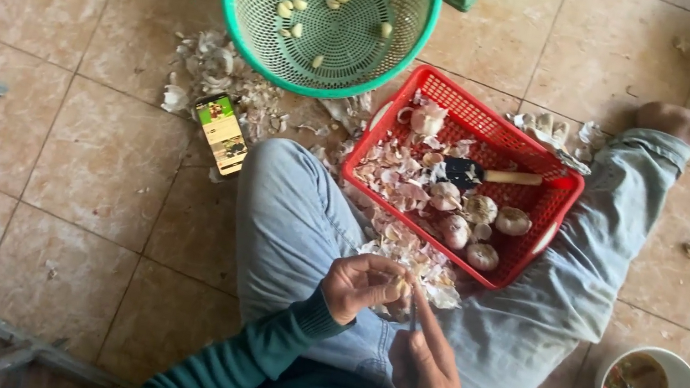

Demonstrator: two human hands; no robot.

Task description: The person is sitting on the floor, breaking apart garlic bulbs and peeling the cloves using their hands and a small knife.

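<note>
Peeling: left hand (363, 285) pinching 1 garlic clove (400, 288), right hand (426, 370) gripping small knife (413, 314) (red basket (559, 210) beside); skin removal needs care.

Screen: I see one, a phone (221, 134), lit.
Place: flat on the tiled floor (90, 172), just beside my left knee, among papery garlic skins (208, 71).
Shape: slim upright rectangle, tilted slightly.
Colours: dark frame; green, white and brownish picture.

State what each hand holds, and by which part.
Left hand pinches a garlic clove in its fingers; right hand grips a small blade, its handle hidden.
</note>
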